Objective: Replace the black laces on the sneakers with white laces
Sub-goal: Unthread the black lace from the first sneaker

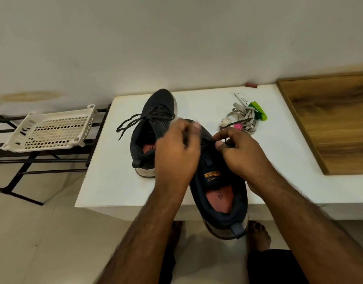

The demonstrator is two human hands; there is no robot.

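Nearest, the heel of a dark sneaker juts past the front edge of the white bench, its pink insole and orange tongue label facing up. Over its lace area both hands work: the left hand has its fingers curled, the grip pinching a strand of the black lace; the right hand pinches the same lace between thumb and fingertips, grip clamped on it. Just behind and to the left stands the second sneaker, upright, toe toward the wall, its black laces untied and trailing onto the bench. Farther right lies a loose bundle of white laces, with green and pink bits beside it. Off the bench to the left, a white perforated tray sits on a black metal rack
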